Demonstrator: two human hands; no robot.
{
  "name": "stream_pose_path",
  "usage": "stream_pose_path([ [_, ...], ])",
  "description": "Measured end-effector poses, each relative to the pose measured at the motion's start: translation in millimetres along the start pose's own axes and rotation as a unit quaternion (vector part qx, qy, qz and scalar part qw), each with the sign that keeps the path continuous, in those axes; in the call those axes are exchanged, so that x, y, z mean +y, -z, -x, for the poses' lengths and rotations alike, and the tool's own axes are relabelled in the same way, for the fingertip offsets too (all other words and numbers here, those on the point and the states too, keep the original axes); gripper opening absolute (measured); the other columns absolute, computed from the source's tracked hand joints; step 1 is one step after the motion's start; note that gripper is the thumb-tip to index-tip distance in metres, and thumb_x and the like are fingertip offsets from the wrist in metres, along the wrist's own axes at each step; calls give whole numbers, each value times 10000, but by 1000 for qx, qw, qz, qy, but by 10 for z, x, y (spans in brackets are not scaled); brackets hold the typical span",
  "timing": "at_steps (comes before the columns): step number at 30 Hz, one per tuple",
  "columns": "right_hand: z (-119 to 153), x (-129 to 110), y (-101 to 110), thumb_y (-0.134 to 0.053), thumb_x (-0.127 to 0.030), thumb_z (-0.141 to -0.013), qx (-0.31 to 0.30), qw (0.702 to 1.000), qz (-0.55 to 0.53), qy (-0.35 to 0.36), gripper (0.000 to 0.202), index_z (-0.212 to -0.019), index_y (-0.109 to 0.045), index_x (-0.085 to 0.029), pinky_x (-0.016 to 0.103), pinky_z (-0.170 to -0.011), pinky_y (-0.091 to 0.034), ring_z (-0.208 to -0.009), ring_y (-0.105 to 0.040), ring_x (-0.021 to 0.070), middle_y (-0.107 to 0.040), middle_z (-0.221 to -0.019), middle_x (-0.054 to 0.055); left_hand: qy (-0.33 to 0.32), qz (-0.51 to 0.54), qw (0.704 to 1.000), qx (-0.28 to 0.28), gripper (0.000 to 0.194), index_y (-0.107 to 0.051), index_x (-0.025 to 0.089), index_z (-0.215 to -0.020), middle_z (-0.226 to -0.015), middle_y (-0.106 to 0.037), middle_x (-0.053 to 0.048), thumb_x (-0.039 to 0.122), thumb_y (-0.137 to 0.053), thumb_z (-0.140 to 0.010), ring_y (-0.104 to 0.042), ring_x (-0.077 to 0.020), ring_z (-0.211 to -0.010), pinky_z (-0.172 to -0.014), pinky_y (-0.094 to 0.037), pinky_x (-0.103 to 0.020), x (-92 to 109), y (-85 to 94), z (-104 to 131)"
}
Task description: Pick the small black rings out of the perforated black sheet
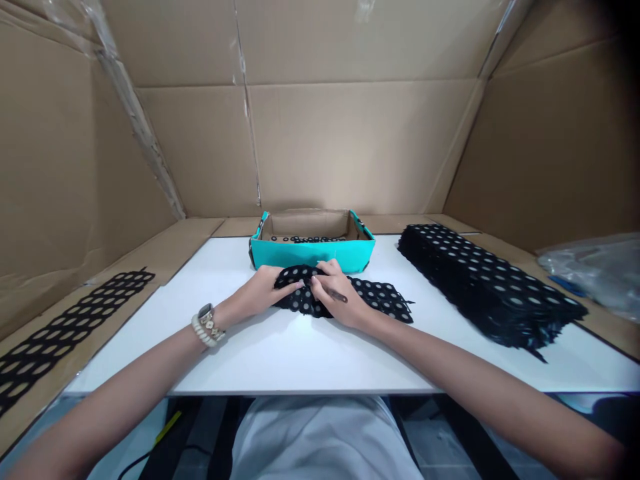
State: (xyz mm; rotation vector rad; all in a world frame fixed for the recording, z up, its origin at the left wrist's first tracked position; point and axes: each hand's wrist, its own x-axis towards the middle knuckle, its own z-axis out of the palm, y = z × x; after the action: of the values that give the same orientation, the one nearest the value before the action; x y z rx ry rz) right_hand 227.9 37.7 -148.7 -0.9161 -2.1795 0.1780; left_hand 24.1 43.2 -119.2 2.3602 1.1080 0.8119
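Observation:
A strip of black fabric with rows of pale round spots (383, 299) lies on the white table, its left part bunched up between my hands. My left hand (265, 288) grips the bunched end, thumb stretched along its front. On the other side, my right hand (340, 293) is closed, fingertips against the fabric close to my left thumb. A small brown-handled tool (336, 295) shows in its grasp; the working end is hidden. Just behind the hands stands an open turquoise and cardboard box (310, 255), with small black rings (320, 239) inside.
A thick stack of similar black spotted strips (480, 273) lies on the right of the white table (300, 363). One strip (75, 327) lies flat on the left cardboard ledge. A clear plastic bag (600, 273) rests far right. Cardboard walls (350, 147) enclose the back and sides.

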Motion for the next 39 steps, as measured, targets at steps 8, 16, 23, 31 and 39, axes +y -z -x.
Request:
stream_pose_path([
  [8,-14,-105,85,-311,-222,-962,37,998,-37,-22,428,-554,-427,-171,388,-805,-358,-830,-410,202,-441,-741,52,141,44,987,-66,501,-493,143,-596,-560,-484,14,608,-643,-705,-417,-116,-532,-475,-266,-232,-188,38,-26],
  [16,-2,-103,92,-304,-244,-966,37,999,-35,-18,420,-566,-412,-176,386,-814,-354,-833,-404,205,-434,-746,51,63,106,989,-84,425,-653,145,-932,-897,-672,-45,540,-603,-784,-573,-205,-825,-708,-450,-273,-29,-23,28],
  [23,-8,-95,97,-292,-251,-968,23,999,-27,-23,424,-569,-415,-176,396,-828,-349,-829,-404,205,-426,-737,48,89,114,988,-54,461,-651,118,-810,-767,-651,-52,574,-594,-767,-556,-204,-734,-646,-440,-280,-44,-51,32],
  [31,6,-136,130,-294,-250,-945,-34,993,-68,-91,438,-542,-444,-167,407,-915,-322,-994,-389,235,-452,-890,61,139,174,973,-61,495,-655,118,-848,-784,-657,-66,595,-620,-725,-584,-223,-753,-678,-474,-317,-132,-68,-5],
  [39,-4,-149,164,-295,-215,-901,-30,990,-103,-94,418,-490,-362,-175,415,-971,-311,-979,-392,232,-473,-906,59,150,145,977,-45,519,-644,122,-853,-789,-655,-66,620,-619,-709,-585,-251,-794,-692,-479,-336,-148,-75,2],
])
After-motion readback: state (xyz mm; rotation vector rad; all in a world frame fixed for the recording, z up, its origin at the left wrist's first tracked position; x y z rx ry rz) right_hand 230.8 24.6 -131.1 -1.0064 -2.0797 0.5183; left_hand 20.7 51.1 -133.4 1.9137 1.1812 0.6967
